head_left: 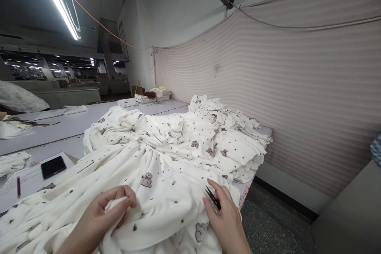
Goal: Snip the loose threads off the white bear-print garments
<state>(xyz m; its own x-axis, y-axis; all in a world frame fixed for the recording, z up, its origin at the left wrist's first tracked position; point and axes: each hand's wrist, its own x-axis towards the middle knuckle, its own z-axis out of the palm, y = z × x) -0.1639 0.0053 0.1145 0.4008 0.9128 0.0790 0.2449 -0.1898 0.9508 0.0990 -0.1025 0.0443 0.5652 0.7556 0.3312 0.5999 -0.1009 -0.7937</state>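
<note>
A large heap of white fleece fabric (178, 154) printed with small dark hearts and pink-grey bears covers the table in front of me. My left hand (101, 216) is closed, pinching a fold of this fabric near the bottom centre. My right hand (224, 218) rests on the fabric at the table's right edge, its fingers curled round small dark thread snips (213, 197) whose points stick out toward the cloth.
A black phone (53, 166) lies on papers on the grey table (59, 127) at left, with a red pen (18, 187) beside it. Folded fabric stacks (151, 96) sit at the far end. A striped curtain wall (282, 95) runs along the right above a dark floor (274, 226).
</note>
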